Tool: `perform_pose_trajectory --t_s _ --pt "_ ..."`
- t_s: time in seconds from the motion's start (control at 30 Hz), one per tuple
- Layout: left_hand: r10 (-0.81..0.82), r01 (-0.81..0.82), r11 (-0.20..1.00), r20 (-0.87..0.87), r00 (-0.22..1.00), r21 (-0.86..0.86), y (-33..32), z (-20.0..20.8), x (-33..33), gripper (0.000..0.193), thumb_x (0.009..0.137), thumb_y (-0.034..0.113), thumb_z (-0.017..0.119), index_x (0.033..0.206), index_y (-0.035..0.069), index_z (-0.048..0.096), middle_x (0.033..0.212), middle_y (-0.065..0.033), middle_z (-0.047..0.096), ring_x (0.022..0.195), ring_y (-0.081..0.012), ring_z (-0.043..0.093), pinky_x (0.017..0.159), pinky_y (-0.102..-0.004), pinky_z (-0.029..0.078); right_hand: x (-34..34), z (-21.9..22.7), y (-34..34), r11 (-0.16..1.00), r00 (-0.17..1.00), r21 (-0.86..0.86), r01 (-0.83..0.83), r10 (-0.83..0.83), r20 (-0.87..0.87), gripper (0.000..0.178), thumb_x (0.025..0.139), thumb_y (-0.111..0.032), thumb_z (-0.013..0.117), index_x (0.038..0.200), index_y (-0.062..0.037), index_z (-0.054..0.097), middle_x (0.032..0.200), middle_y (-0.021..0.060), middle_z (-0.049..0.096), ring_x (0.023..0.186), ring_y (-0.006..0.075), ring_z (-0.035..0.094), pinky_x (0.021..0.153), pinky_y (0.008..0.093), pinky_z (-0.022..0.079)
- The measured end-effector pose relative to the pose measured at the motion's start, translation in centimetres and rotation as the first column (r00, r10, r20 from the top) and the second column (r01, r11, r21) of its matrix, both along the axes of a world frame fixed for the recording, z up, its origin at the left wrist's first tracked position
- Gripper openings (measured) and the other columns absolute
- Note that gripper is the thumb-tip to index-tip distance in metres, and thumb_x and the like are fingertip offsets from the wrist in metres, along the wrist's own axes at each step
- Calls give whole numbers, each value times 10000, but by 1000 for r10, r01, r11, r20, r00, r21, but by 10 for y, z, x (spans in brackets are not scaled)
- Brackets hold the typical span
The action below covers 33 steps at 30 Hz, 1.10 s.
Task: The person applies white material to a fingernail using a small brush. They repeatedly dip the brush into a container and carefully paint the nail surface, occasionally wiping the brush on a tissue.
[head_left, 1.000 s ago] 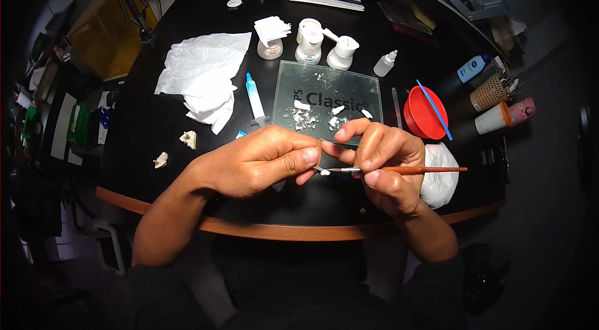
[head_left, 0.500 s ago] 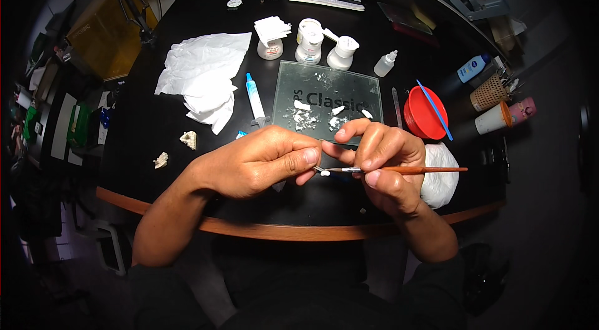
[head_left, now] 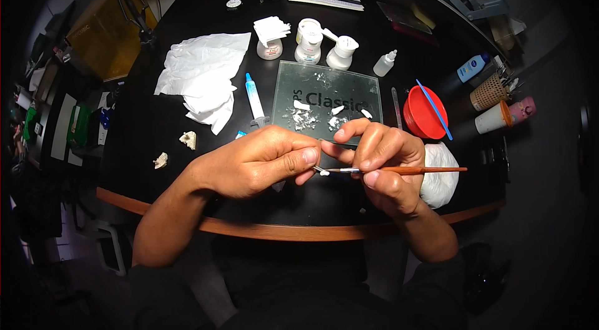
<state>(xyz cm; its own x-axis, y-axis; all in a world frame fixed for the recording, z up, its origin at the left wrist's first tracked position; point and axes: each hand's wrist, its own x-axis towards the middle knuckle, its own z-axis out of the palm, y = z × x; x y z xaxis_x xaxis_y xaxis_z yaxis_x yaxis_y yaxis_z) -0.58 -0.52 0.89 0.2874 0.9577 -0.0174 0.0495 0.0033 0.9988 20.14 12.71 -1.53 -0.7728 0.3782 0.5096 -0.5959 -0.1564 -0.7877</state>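
Note:
Between the fingers and thumb of my left hand (head_left: 268,161) a thin metal tool is pinched; its kind is mostly hidden. A small white tooth-like piece (head_left: 324,173) sits at that tool's tip. My right hand (head_left: 390,165) is closed around a fine paintbrush (head_left: 415,170) with a reddish-brown wooden handle and metal ferrule. The brush lies nearly level, its tip at the white piece. Both hands hover above the table's near part, fingertips close together. Just beyond them lies a glass mixing slab (head_left: 324,87) with several smears and lumps of white paste.
White jars (head_left: 308,43) stand behind the slab, beside a dropper bottle (head_left: 385,63). A red bowl (head_left: 424,111) with a blue stick across it is at right, near a white crumpled bundle (head_left: 440,174). Left are white paper (head_left: 206,74), a blue-labelled syringe (head_left: 254,99) and dental model pieces (head_left: 188,139).

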Motion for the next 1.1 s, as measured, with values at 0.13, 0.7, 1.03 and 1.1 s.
perform_pose_trajectory --t_s 0.13,0.7,1.03,1.1 --pt "-1 1 1000 1 1000 -4 1 1 0 433 1131 329 444 856 29 590 766 19 576 687 -50 452 626 -238 370 1 0 0 1000 1000 6 10 -10 7 27 889 25 651 911 21 665 881 124 647 1226 320 595 1084 582 525" --pt "13 -12 1000 -5 1000 8 0 4 1 446 1130 330 442 840 25 590 754 7 580 682 -61 465 624 -247 378 0 1 0 1000 1000 -8 -4 4 5 44 878 44 639 909 28 666 886 129 648 1228 323 595 1085 588 523" --pt "-2 3 1000 -35 999 2 1 2 0 442 1129 333 446 844 26 588 762 12 578 684 -59 460 621 -245 375 0 0 1 999 1000 43 21 -22 15 41 880 37 650 912 28 672 883 125 650 1221 324 598 1071 573 538" --pt "10 -10 1000 -23 1000 3 0 4 2 444 1129 335 446 843 27 588 761 12 576 683 -59 460 621 -246 376 0 0 1 998 1000 54 20 -20 17 42 880 38 649 914 29 673 883 125 650 1221 324 598 1071 576 538"
